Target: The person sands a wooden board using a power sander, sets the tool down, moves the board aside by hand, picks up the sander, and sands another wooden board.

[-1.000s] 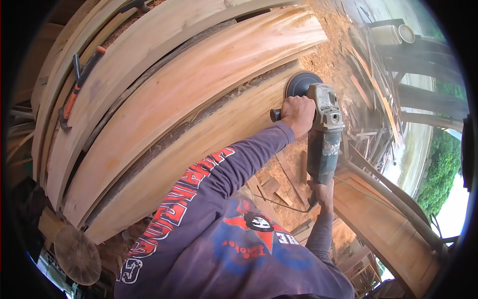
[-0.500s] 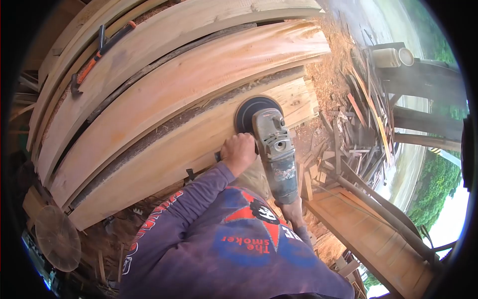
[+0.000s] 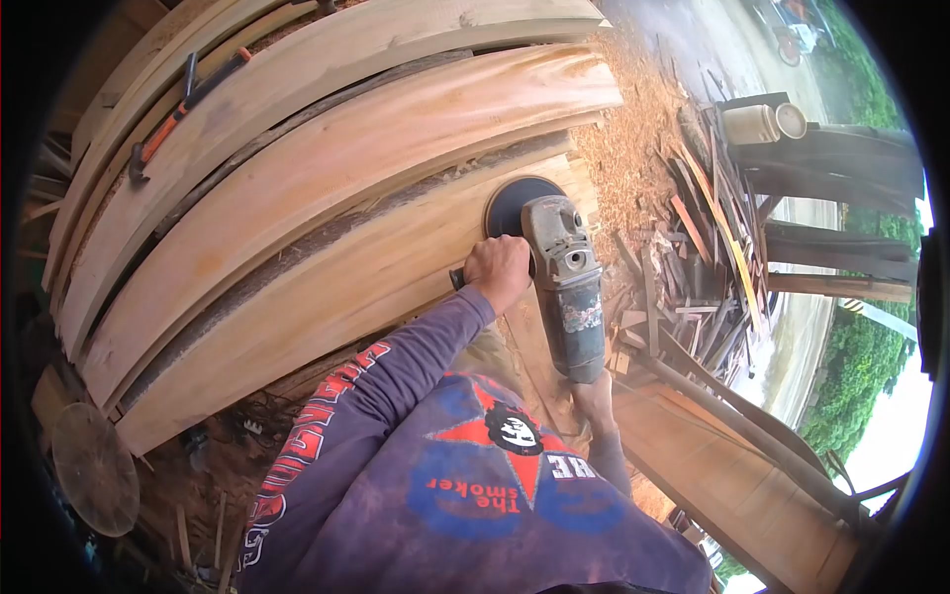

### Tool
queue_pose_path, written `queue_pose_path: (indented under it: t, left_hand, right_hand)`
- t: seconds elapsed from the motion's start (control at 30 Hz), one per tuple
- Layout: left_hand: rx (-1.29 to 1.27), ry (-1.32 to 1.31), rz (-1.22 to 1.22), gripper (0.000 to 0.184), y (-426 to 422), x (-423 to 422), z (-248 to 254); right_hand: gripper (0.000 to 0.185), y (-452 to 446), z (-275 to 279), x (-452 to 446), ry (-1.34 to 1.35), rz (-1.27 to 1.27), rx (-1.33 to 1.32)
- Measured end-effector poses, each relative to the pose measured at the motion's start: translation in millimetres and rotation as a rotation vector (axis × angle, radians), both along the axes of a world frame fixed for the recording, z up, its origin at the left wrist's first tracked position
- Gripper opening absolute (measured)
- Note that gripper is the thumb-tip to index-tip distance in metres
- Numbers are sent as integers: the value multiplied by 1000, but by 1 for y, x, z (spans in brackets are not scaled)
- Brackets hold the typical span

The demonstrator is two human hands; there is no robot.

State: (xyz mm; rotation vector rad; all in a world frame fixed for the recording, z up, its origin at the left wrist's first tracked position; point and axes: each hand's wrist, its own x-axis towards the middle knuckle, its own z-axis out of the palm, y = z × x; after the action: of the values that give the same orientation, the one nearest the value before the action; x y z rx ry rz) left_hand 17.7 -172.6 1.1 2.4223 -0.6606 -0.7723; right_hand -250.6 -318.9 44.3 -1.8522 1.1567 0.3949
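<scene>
An angle grinder (image 3: 572, 287) with a round, dark sanding disc (image 3: 511, 203) lies across the near plank (image 3: 396, 262), close to its right end. The disc's face is turned down onto the pale wood; the contact itself is hidden. My left hand (image 3: 498, 269) is closed around the side handle, whose dark end sticks out left of the fist. At the rear of the tool body, my right hand (image 3: 594, 398) is wrapped around the grip, most of its fingers out of sight beneath the tool.
Beyond the near plank lie more planks (image 3: 346, 158), with an orange-and-black hammer (image 3: 188, 117) on them. Wood scraps (image 3: 693, 287) and sawdust cover the ground to the right, near a white plastic container (image 3: 752, 125). A wide board (image 3: 732, 475) slants at lower right.
Both hands have carried the grinder along the near plank toward its right end. The view has shifted, so the planks and hammer appear further left.
</scene>
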Motion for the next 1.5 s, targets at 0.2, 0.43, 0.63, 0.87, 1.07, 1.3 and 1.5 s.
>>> queue_pose_path:
  t: [0.2, 0.43, 0.63, 0.87, 1.07, 1.3, 1.5]
  left_hand:
    - [-35, -8, -24, 15, -58, 0, 1]
    - [-60, -39, 9, 13, -109, 2, 3]
    - [-87, -79, -6, 10, -107, -8, -5]
    - [-69, -81, 44, 10, 7, -36, -1]
    - [-75, -42, 112, 14, 154, -76, -17]
    - [4, 27, 176, 13, 353, -111, 4]
    - [204, 111, 336, 24, 490, -139, 1]
  right_hand:
    - [34, -50, 0, -1, -37, 23, -54]
    - [29, -127, -42, -31, -78, 34, -49]
    - [18, -93, -1, -3, 55, 51, -33]
    - [27, -16, -19, -36, 12, 218, -85]
    - [35, 125, -13, -46, -191, 169, -165]
    - [37, 294, -24, -89, 96, 338, -39]
    - [36, 399, -24, -91, 81, 410, -37]
